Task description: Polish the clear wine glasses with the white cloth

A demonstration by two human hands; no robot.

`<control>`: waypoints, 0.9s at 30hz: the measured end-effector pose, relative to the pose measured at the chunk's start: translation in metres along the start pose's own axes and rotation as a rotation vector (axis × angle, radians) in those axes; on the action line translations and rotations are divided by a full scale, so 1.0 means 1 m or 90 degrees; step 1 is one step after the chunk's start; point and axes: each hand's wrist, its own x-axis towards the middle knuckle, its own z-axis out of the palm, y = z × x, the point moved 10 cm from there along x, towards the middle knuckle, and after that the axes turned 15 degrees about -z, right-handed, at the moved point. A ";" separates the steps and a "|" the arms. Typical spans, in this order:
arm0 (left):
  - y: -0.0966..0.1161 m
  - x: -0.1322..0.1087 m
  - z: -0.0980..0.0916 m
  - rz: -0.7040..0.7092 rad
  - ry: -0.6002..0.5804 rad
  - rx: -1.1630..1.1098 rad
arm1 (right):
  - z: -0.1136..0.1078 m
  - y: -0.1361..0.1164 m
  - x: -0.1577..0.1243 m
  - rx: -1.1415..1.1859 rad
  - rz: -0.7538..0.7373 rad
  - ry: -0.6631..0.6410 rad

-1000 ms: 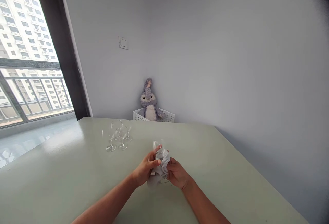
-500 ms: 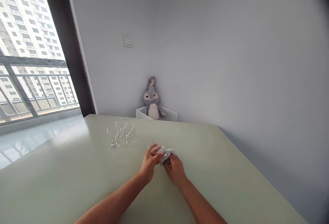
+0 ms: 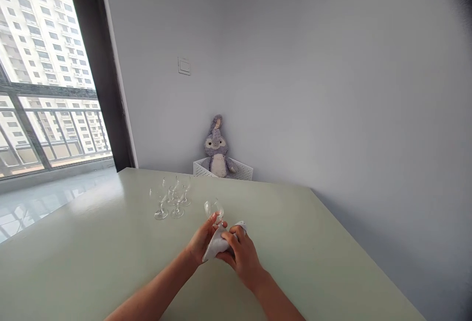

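Note:
My left hand (image 3: 203,236) is closed around the lower part of a clear stemmed glass (image 3: 213,208), whose bowl tilts up and away from me. In my right hand (image 3: 241,252) is a pale grey-white cloth (image 3: 218,245), bunched under the fingers and hanging toward my left palm. The cloth covers the foot end of the glass, so that part is hidden. Both hands are close together above the table. To their left stand several similar stemmed glasses (image 3: 177,208), upright in a tight group.
The pale green table (image 3: 313,262) spreads around my arms, its far edge near the wall. Behind it, a white perforated basket (image 3: 241,169) holds a grey plush rabbit (image 3: 217,151). A light switch (image 3: 184,66) is on the wall; a large window (image 3: 47,90) is at left.
Both hands have shifted slightly left and nearer. The glass bowl now shows above my left hand, and the cloth has opened out from a bunched twist into a hanging fold.

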 end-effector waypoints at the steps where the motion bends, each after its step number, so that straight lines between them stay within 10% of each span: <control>1: 0.002 -0.002 0.003 0.026 -0.011 -0.009 | 0.001 0.003 -0.001 0.053 0.030 0.025; 8: 0.026 -0.018 0.008 0.214 0.054 0.044 | 0.023 0.041 -0.016 0.583 0.346 0.301; 12: 0.045 -0.032 0.013 0.290 0.073 0.104 | 0.059 0.041 -0.027 0.782 0.532 0.281; 15: 0.071 -0.054 0.003 0.407 0.157 0.109 | 0.065 0.039 -0.035 0.672 0.549 0.146; 21: 0.092 -0.088 -0.013 0.538 0.345 0.174 | 0.017 0.016 -0.006 0.128 0.223 -0.024; 27: 0.050 -0.054 0.025 0.417 0.215 0.285 | -0.026 0.004 0.027 -0.077 0.148 -0.037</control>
